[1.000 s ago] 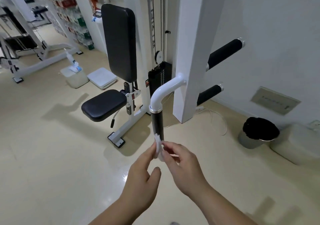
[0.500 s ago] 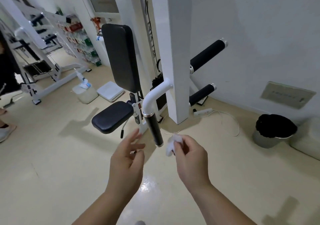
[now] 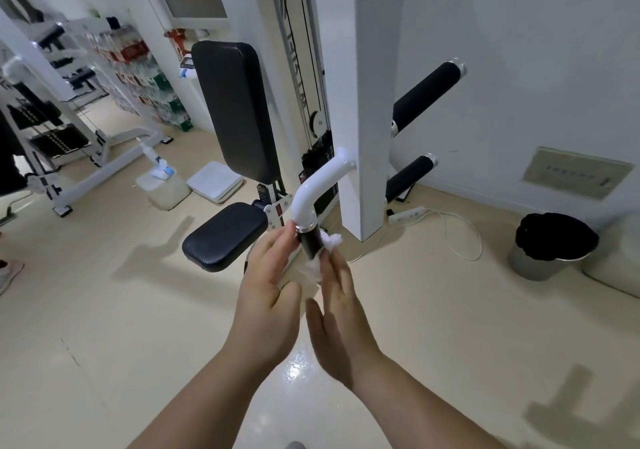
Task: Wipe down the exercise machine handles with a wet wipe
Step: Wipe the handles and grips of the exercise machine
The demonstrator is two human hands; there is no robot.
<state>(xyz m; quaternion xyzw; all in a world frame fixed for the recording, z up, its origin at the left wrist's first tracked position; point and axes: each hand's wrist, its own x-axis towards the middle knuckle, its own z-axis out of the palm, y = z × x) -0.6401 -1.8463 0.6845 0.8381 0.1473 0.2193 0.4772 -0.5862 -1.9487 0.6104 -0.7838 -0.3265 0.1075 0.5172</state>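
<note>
Left hand (image 3: 268, 296) raised, fingers straight, tips touching left side of the black handle grip (image 3: 309, 243) below its chrome collar. Right hand (image 3: 337, 313) opposite, fingers flat, pressing the crumpled wet wipe (image 3: 314, 268) against the grip's right side. Glossy cream floor (image 3: 104, 327). Black seat pad (image 3: 225, 237) left, lined waste bin (image 3: 550, 244) by the wall.

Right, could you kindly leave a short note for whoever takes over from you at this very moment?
Left hand: straight fingers touch the black cylindrical handle grip near its top.
Right hand: flat fingers press the crumpled white wet wipe against that grip's right side.
Done: wipe applied to this grip.
Left: rub it all round, then the two black padded bars beyond the white column; whether those are clean, I cannot tell.
</note>
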